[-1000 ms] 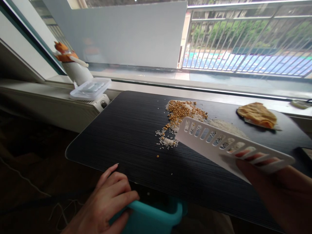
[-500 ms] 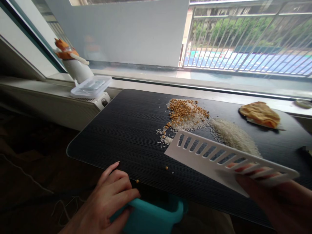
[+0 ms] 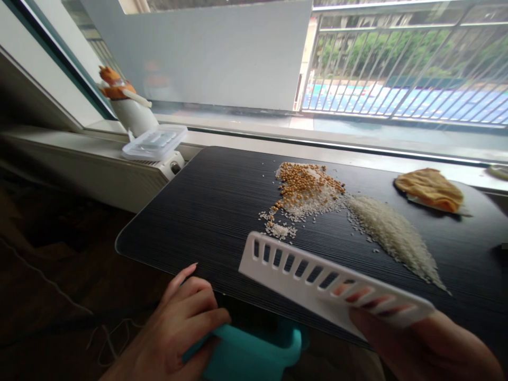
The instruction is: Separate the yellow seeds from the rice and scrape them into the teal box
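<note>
My left hand (image 3: 184, 323) grips the rim of a teal plastic bin (image 3: 254, 352) just below the table's front edge. A white slotted plastic divider (image 3: 309, 283) is in my right hand (image 3: 432, 338), tilted above the black table (image 3: 190, 211) near its front edge. Beyond the divider's left end lies a small scatter of white rice (image 3: 281, 230). Farther back is a heap of soybeans (image 3: 301, 180) mixed with rice. To its right stretches a long pile of rice (image 3: 392, 235). The bin's inside is dark, and its contents cannot be made out.
A folded tan cloth (image 3: 431, 189) lies at the table's back right. On the left ledge stand a clear plastic case (image 3: 154, 143) and a white container with an orange figure on top (image 3: 130, 106). A window (image 3: 238, 58) runs behind the table.
The divider in my right hand has moved left and toward the table's front edge, uncovering more of the rice pile. The loose soybeans near that edge no longer show. My left hand stays on the bin.
</note>
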A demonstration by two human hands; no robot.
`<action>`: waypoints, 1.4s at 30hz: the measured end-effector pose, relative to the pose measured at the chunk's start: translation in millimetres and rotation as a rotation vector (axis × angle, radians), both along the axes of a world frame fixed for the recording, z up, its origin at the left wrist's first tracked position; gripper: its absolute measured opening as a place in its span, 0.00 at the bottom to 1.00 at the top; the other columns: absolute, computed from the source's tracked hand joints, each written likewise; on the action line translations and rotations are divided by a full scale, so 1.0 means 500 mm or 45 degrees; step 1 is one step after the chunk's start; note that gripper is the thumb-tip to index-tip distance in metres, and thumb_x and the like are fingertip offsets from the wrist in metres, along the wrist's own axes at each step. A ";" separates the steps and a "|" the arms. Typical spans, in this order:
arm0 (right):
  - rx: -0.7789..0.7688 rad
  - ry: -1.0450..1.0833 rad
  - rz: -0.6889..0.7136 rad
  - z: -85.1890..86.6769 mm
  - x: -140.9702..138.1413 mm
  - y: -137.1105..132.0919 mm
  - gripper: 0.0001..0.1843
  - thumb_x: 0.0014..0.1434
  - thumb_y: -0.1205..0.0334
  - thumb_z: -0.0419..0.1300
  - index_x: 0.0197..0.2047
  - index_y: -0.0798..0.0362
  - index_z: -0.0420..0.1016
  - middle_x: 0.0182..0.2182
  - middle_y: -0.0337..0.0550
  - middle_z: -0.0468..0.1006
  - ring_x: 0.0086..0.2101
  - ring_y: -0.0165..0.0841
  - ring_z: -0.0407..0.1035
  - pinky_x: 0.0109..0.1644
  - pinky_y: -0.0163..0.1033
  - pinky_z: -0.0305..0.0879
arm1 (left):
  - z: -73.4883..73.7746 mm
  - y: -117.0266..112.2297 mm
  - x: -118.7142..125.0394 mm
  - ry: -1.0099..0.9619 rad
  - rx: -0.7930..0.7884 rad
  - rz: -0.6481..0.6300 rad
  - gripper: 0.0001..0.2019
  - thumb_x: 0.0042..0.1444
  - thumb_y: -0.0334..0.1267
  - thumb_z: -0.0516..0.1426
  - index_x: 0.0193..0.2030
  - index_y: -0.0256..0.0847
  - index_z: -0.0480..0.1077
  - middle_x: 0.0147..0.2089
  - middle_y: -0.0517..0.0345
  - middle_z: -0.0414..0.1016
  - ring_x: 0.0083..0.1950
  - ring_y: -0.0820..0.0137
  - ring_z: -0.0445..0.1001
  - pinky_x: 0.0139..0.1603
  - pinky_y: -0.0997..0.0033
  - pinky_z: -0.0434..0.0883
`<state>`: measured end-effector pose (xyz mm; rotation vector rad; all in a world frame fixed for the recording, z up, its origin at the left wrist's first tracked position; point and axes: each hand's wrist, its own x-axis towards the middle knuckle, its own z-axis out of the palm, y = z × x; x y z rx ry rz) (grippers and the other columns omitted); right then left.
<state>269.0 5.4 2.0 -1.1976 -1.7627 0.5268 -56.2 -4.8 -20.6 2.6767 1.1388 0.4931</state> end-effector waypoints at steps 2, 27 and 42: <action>0.033 0.058 -0.154 -0.010 -0.010 0.012 0.13 0.56 0.68 0.65 0.40 0.40 0.83 0.33 0.30 0.87 0.27 0.30 0.82 0.32 0.21 0.75 | -0.007 -0.006 -0.005 0.032 0.019 0.039 0.19 0.57 0.27 0.57 0.53 0.48 0.72 0.45 0.65 0.77 0.54 0.69 0.73 0.76 0.61 0.44; -0.087 0.205 -0.524 -0.027 0.007 0.076 0.07 0.56 0.55 0.69 0.37 0.47 0.83 0.35 0.38 0.87 0.36 0.34 0.82 0.41 0.31 0.79 | -0.015 -0.012 -0.017 0.104 -0.038 0.098 0.21 0.58 0.30 0.58 0.57 0.51 0.72 0.48 0.64 0.77 0.56 0.67 0.73 0.76 0.56 0.49; -0.060 0.157 -0.208 -0.037 0.007 0.071 0.05 0.57 0.63 0.67 0.38 0.45 0.84 0.35 0.37 0.86 0.34 0.33 0.83 0.40 0.28 0.78 | 0.004 0.009 -0.011 -0.034 0.029 0.040 0.20 0.53 0.25 0.55 0.50 0.50 0.74 0.41 0.65 0.79 0.49 0.69 0.76 0.75 0.58 0.50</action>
